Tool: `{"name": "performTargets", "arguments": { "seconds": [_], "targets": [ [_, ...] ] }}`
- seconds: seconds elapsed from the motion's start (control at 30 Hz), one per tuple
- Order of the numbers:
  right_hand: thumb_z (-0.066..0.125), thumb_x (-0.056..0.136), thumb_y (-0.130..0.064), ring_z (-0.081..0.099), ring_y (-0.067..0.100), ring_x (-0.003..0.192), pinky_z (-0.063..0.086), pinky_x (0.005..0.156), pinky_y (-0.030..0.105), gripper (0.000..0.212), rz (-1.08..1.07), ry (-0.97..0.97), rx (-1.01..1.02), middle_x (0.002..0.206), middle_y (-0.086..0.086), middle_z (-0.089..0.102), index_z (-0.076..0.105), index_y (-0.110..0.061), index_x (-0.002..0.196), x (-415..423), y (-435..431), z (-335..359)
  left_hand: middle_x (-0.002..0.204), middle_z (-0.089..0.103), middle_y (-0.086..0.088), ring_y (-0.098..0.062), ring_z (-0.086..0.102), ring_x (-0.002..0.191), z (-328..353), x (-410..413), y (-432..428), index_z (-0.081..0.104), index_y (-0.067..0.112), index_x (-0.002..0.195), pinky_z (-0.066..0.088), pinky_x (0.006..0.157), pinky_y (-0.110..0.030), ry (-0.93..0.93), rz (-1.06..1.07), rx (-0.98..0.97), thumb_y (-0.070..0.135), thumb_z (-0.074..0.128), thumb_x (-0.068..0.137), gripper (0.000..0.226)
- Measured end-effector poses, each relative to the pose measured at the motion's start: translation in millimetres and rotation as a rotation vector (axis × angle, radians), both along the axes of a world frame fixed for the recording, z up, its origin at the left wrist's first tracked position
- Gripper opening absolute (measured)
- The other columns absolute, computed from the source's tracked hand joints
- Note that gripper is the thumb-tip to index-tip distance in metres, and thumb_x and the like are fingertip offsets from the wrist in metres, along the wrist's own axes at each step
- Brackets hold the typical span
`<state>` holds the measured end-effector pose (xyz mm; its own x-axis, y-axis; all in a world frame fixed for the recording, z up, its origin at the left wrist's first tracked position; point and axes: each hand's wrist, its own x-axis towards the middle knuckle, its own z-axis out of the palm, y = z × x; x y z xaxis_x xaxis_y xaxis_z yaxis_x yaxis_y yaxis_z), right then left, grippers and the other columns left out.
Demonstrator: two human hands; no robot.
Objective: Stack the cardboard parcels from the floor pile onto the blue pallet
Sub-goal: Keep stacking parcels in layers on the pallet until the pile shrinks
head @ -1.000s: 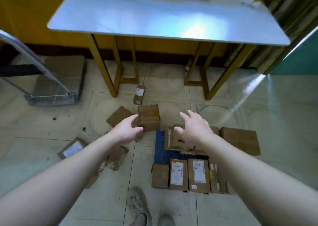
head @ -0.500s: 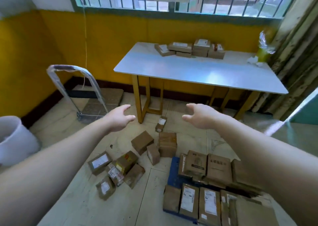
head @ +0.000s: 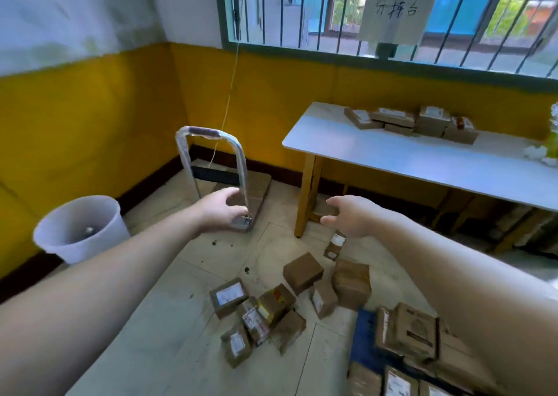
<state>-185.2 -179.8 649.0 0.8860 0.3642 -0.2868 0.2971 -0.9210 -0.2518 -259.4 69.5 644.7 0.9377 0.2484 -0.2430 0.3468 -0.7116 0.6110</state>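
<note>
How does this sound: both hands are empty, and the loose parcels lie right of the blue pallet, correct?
Wrong side. In the head view the loose parcels lie left of the blue pallet, not right. The left hand and right hand are empty, as you said.

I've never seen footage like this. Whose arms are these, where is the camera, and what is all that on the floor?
No machine here: a person wears a wide-angle camera on the head, so you look forward and down along their bare arms. The left hand and right hand reach out open and hold nothing. Below them a pile of cardboard parcels lies loose on the floor. At the lower right, other parcels sit on a blue pallet. Further back stand a white table bearing a few boxes, a platform trolley and a white bucket.
</note>
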Motion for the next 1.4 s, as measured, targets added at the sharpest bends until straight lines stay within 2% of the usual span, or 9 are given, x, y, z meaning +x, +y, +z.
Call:
{"name": "performTargets", "arguments": {
  "seconds": [0.37,0.47,0.5,0.57,0.63,0.83,1.1,1.23,1.4],
  "targets": [
    [0.053,0.095,-0.046,0.049,0.022,0.129,0.044,0.103,0.033,0.06,-0.028,0.069,-0.099,0.143,0.003,0.049,0.037,-0.02,0.147,39,62,-31,0.156,0.028,-0.004,-0.025,0.036,0.137,-31,53,78,0.027,0.025,0.149,0.035,0.107,-0.039,0.058,-0.06,-0.034,0.033,0.055,0.095,0.062],
    [0.053,0.095,-0.045,0.046,0.022,0.131,0.042,0.104,0.033,0.059,-0.034,0.097,-0.102,0.146,0.004,0.047,0.037,-0.02,0.147,70,71,-46,0.155,0.029,-0.005,-0.011,0.055,0.103,-44,77,87,0.027,0.026,0.149,0.047,0.083,-0.026,0.075,-0.048,-0.042,0.034,0.055,0.095,0.062],
    [0.052,0.096,-0.044,0.044,0.023,0.134,0.04,0.105,0.034,0.059,-0.029,0.109,-0.097,0.148,0.004,0.044,0.036,-0.02,0.147,82,76,-51,0.155,0.03,-0.006,-0.011,0.056,0.103,-48,84,92,0.027,0.026,0.149,0.046,0.082,-0.025,0.087,-0.033,-0.04,0.034,0.054,0.095,0.062],
    [0.052,0.096,-0.043,0.041,0.024,0.136,0.039,0.106,0.034,0.06,-0.017,0.14,-0.076,0.15,0.005,0.041,0.035,-0.018,0.148,106,89,-61,0.155,0.03,-0.006,-0.022,0.044,0.13,-56,99,103,0.028,0.025,0.149,0.038,0.102,-0.034,0.12,0.002,-0.029,0.035,0.054,0.095,0.061],
    [0.053,0.096,-0.043,0.044,0.024,0.133,0.041,0.103,0.033,0.059,0.006,0.175,-0.049,0.148,0.004,0.044,0.037,-0.018,0.147,129,104,-73,0.155,0.03,-0.006,-0.025,0.034,0.139,-65,112,115,0.028,0.022,0.15,0.03,0.109,-0.035,0.17,0.037,-0.023,0.033,0.054,0.095,0.061],
    [0.052,0.096,-0.045,0.043,0.025,0.134,0.041,0.106,0.034,0.061,0.093,0.294,-0.061,0.149,0.007,0.042,0.035,-0.017,0.148,165,152,-117,0.154,0.031,-0.009,-0.028,0.036,0.137,-105,138,152,0.029,0.021,0.149,0.031,0.106,-0.033,0.283,0.161,-0.061,0.031,0.054,0.096,0.06],
    [0.051,0.097,-0.043,0.046,0.026,0.13,0.042,0.104,0.035,0.061,0.028,0.383,-0.097,0.147,0.008,0.045,0.033,-0.016,0.148,187,200,-159,0.154,0.032,-0.008,-0.026,0.036,0.137,-170,172,206,0.03,0.021,0.148,0.029,0.109,-0.034,0.434,0.113,-0.129,0.032,0.056,0.094,0.061],
    [0.052,0.096,-0.043,0.045,0.026,0.13,0.043,0.104,0.035,0.064,-0.029,0.441,-0.113,0.149,0.008,0.04,0.029,-0.02,0.151,196,234,-207,0.154,0.03,-0.009,-0.02,0.052,0.119,-219,185,242,0.028,0.019,0.149,0.039,0.095,-0.025,0.497,0.104,-0.185,0.029,0.053,0.096,0.059],
    [0.05,0.096,-0.045,0.043,0.023,0.133,0.038,0.108,0.035,0.066,-0.043,0.562,-0.114,0.153,0.007,0.036,0.025,-0.019,0.151,217,281,-310,0.155,0.027,-0.013,-0.028,0.032,0.139,-321,183,284,0.025,0.017,0.151,0.028,0.109,-0.033,0.6,0.28,-0.261,0.027,0.053,0.096,0.062]
  ]
}}
